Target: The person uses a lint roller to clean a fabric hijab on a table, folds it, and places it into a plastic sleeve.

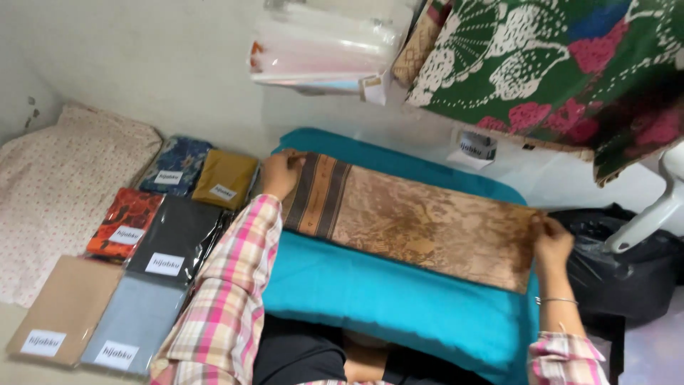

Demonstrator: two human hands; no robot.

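Across your lap: a teal cushion (399, 306) lies as a padded work surface, and a long brown patterned cloth (420, 224) is stretched flat along it, running from near left to far right.
Cloth: folded into a narrow strip, dark stripes at its left end, floral pattern over the rest; you appear to hold it by both ends to keep it taut and smooth on the cushion.
Left hand (283, 173): fingers curled down over the striped left end, pinching its edge against the cushion; pink plaid sleeve (228, 299) trails back toward you.
Right hand (550, 242): fingers bent and closed on the right end of the cloth, a thin bangle (557, 301) on the wrist.
Left of you: packed fabrics (153, 249) in clear sleeves sit in neat rows on the floor, each with a white label, laid side by side, seemingly so each colour shows.
Far left: a pale dotted pillow (64, 185).
Right: a black plastic bag (627, 264) just beside the cushion.
Far side: a stack of clear plastic sleeves (320, 50) and a green floral cloth (563, 64) hang above.
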